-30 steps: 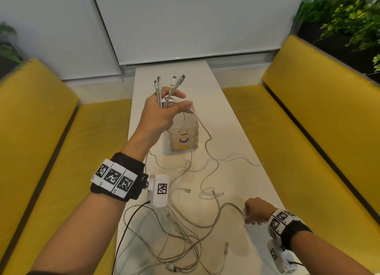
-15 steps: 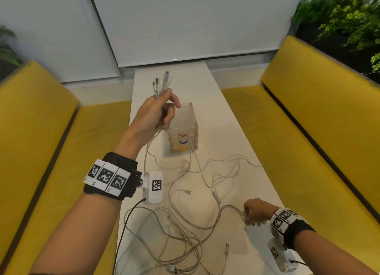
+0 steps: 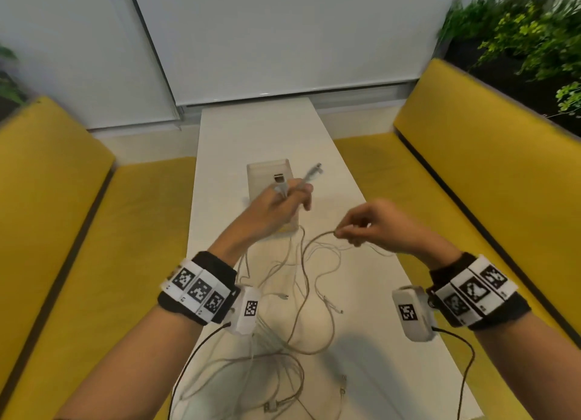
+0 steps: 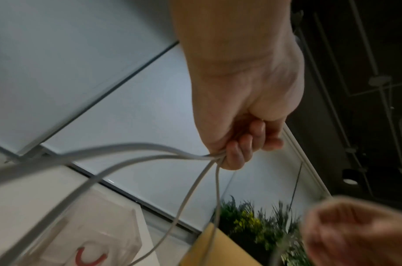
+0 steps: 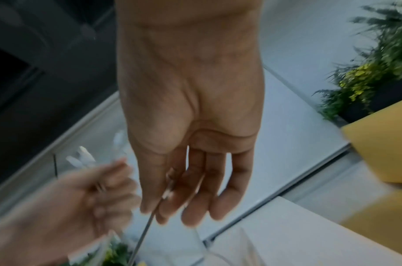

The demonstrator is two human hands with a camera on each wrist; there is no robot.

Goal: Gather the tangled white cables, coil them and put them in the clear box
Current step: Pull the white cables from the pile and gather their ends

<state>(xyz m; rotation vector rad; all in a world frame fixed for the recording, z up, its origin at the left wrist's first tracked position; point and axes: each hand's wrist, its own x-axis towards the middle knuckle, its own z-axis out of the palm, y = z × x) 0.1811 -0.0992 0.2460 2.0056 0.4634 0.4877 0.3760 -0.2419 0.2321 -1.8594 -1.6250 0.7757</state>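
Observation:
My left hand [image 3: 292, 196] is raised in front of the clear box [image 3: 268, 171] and grips a bundle of white cables, their plug ends [image 3: 314, 170] sticking up past the fingers. In the left wrist view the fist [image 4: 227, 154] closes on several strands [image 4: 150, 149] that hang down. To its right, my right hand [image 3: 342, 232] pinches one thin cable [image 3: 317, 237] between thumb and fingertips; the right wrist view shows that strand [image 5: 147, 225] running down from the pinch. The loose tangle of cables [image 3: 283, 356] trails over the white table [image 3: 361, 372] toward me.
The narrow table runs away from me between two yellow benches [image 3: 94, 247] [image 3: 490, 184]. Green plants [image 3: 528, 36] stand behind the right bench. Black leads [image 3: 195, 356] hang from both wrist cameras over the near table edge.
My left hand has come down from high above the box with its bundle. My right hand has lifted off the near right of the table, carrying a cable up beside the left hand.

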